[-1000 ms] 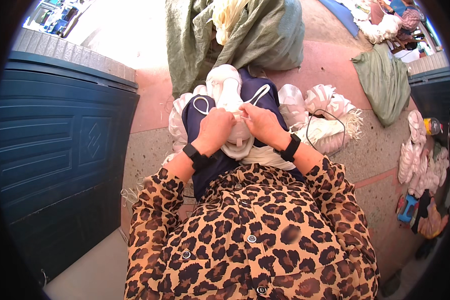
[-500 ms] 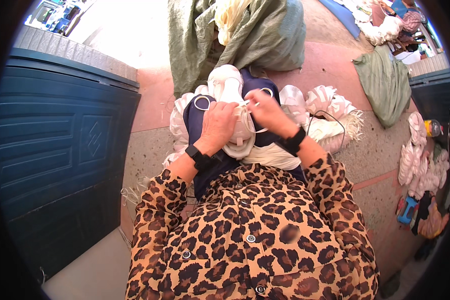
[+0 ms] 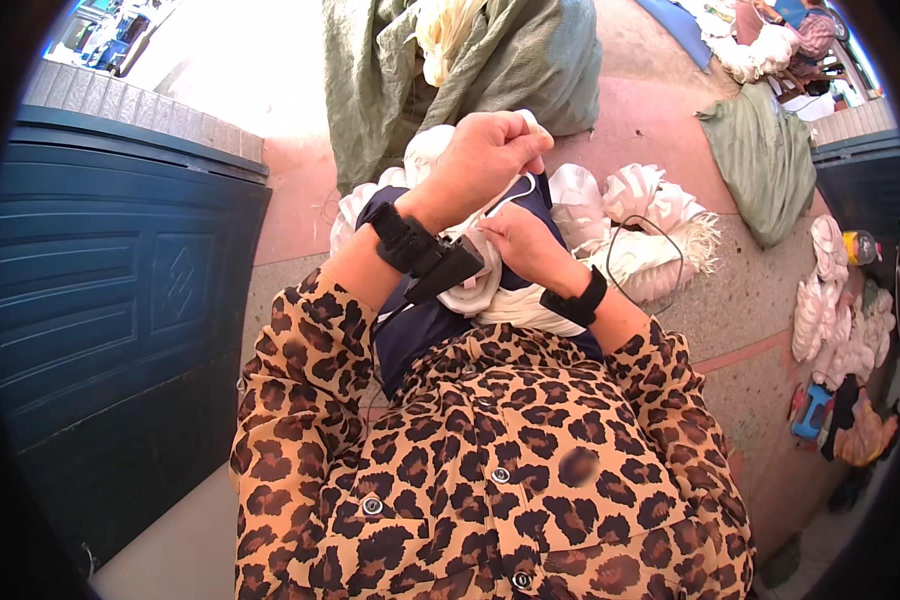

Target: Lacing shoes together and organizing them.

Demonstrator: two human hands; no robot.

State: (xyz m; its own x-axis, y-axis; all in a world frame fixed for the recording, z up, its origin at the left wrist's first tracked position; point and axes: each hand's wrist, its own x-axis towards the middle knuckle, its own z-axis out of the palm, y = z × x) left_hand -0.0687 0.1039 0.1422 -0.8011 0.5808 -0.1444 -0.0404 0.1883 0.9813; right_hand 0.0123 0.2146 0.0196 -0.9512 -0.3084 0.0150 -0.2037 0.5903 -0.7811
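A white shoe upper (image 3: 477, 290) lies on my lap over dark blue cloth (image 3: 410, 335). Much of it is covered by my hands and the left wristband. My left hand (image 3: 480, 165) is closed and raised over the toe end, pinching a white shoelace (image 3: 511, 190). Lower down, my right hand (image 3: 525, 243) has its fingers pinched together at the side of the upper, by the lace; exactly what they grip is hidden. A bundle of white laces (image 3: 525, 310) rests across my lap below the upper.
Stacked white uppers (image 3: 635, 195) lie to the right, with a dark loop (image 3: 682, 262) over them. Ahead stands a green woven sack (image 3: 540, 80). A blue door (image 3: 120, 250) is at left. Another sack (image 3: 765, 165), more uppers (image 3: 820, 300) and a person (image 3: 815, 35) are at right.
My left hand has moved up and to the right, away from the upper, drawing the lace. My right hand has come down and toward me, nearer the upper's side.
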